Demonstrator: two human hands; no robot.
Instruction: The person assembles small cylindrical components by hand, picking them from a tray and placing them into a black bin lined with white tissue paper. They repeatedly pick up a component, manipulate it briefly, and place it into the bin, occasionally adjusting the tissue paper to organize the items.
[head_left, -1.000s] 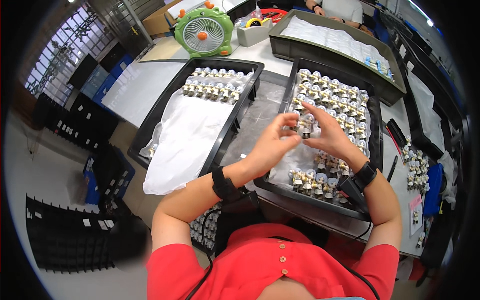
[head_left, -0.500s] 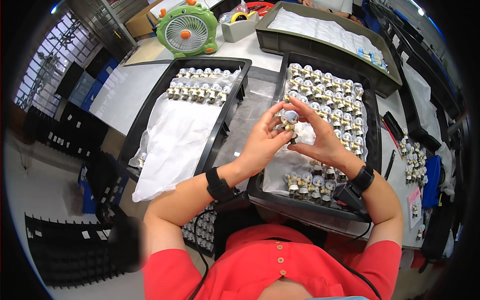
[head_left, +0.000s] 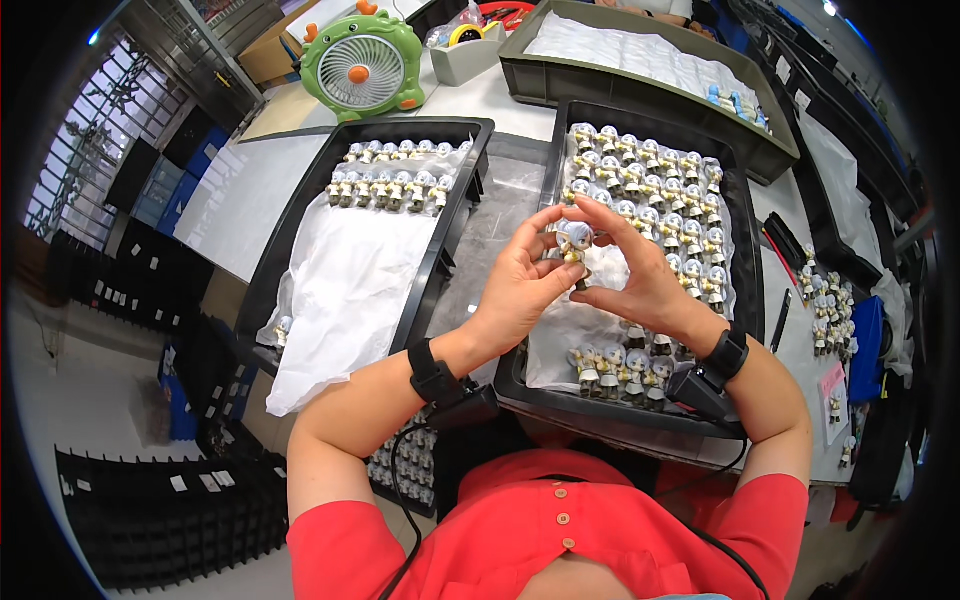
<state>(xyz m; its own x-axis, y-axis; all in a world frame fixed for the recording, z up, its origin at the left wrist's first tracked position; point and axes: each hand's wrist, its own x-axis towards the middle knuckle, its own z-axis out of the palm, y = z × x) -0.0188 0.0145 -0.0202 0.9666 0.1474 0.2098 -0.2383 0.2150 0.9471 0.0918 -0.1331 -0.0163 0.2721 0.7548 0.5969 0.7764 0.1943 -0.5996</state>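
Note:
A small figurine [head_left: 576,240] with pale blue-grey hair and a white and yellow outfit is held up over the right black tray [head_left: 757,300]. My left hand [head_left: 518,285] pinches it around the body, thumb across its front. My right hand [head_left: 645,275] curves around its other side, fingertips by the head and thumb by the feet. Behind and below my hands, several rows of similar figurines [head_left: 652,190] stand in this tray on white sheeting. Another group of figurines [head_left: 622,370] stands at its near end, partly behind my right wrist.
A left black tray [head_left: 262,290] holds two rows of figurines [head_left: 390,188] and a white sheet [head_left: 345,290]. Farther back are a green fan [head_left: 362,72], a tape dispenser [head_left: 465,55] and a large olive bin [head_left: 650,95]. More figurines [head_left: 828,310] stand at the right, near a pen [head_left: 781,320].
The figurine has turned slightly in my fingers and tilted a little. Both hands stay nearly in the same place. The whole view has shifted slightly.

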